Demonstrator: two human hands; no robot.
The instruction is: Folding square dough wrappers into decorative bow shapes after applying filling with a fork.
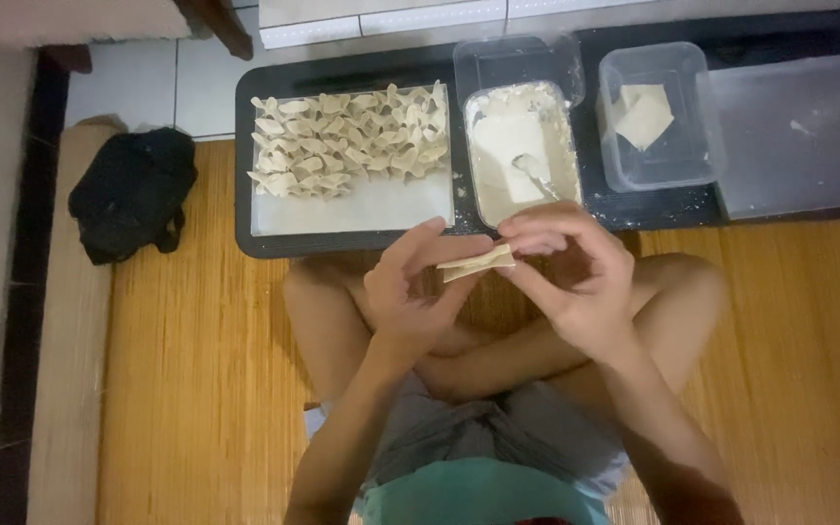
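Both hands hold one pale folded dumpling wrapper (476,262) above my crossed legs. My left hand (410,287) pinches its left end and my right hand (576,267) pinches its right end. Just beyond them, a clear tray (352,209) carries several folded dumplings (347,141) in rows at its far side. Beside the tray is a tub of whitish filling (517,146) with a spoon (535,173) lying in it. Further right, a clear box (655,117) holds a small stack of square wrappers (642,115).
The containers rest on a low black board (274,243) that runs right under a clear flat sheet (799,136). A black bag (133,194) lies on the woven mat (206,369) at my left. White tiles and a wall edge show at the top.
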